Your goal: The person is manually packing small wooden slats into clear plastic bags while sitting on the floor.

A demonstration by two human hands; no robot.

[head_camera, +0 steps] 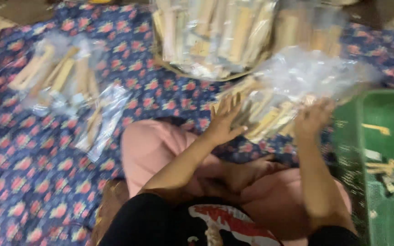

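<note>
Both hands grip a clear plastic bag of pale wooden sticks (274,107) right of centre: left hand (224,120) flat, fingers spread, right hand (313,118) curled on its edge. Sticks' long axes slant toward upper right.

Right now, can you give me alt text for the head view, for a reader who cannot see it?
A seated person's left hand and right hand press on a clear plastic bag of pale wooden sticks over a floral cloth. More bags of sticks lie left and in a basket ahead; a green crate stands at right.
</note>
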